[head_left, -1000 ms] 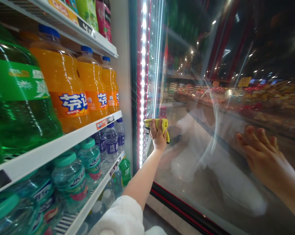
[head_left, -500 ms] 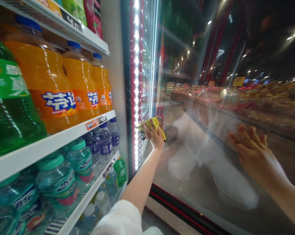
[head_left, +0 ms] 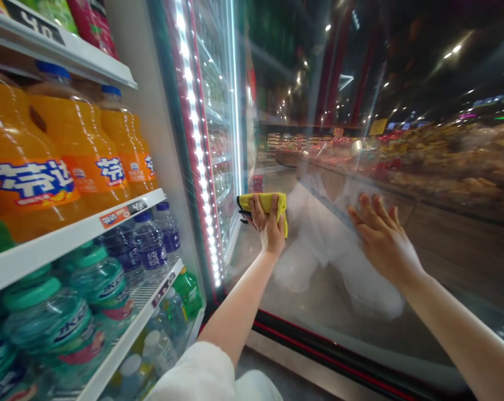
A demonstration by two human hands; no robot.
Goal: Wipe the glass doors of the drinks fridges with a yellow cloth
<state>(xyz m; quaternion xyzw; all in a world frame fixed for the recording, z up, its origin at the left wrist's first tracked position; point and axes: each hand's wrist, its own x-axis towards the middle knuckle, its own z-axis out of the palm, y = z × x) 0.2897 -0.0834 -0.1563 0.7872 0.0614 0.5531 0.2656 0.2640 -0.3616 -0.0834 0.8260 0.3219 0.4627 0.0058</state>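
Note:
A yellow cloth [head_left: 279, 203] with a dark edge lies under my left hand [head_left: 272, 227], which presses it against the glass door [head_left: 318, 301]. The cloth is partly folded, and its far side is hidden by my fingers. Farther right, my right hand [head_left: 387, 239] rests on or very close to the same glass, fingers stretched out, with nothing in it. The glass mirrors a figure in white clothing and shows shop lights. Left of the cloth runs a bright strip of lights [head_left: 199, 150] beside the door's hinge side.
Refrigerated shelves stand at the left, holding orange soda bottles [head_left: 82, 145], turquoise-capped bottles [head_left: 53, 317] and purple-labelled water bottles [head_left: 150, 242]. White shelf edges [head_left: 122, 214] with price tags stick out near my left arm. The door's black and red bottom frame [head_left: 302, 340] crosses below.
My left hand has slid the cloth slightly right along the glass, and the cloth is spread wider. The view has turned right, so shelves and right hand appear farther left.

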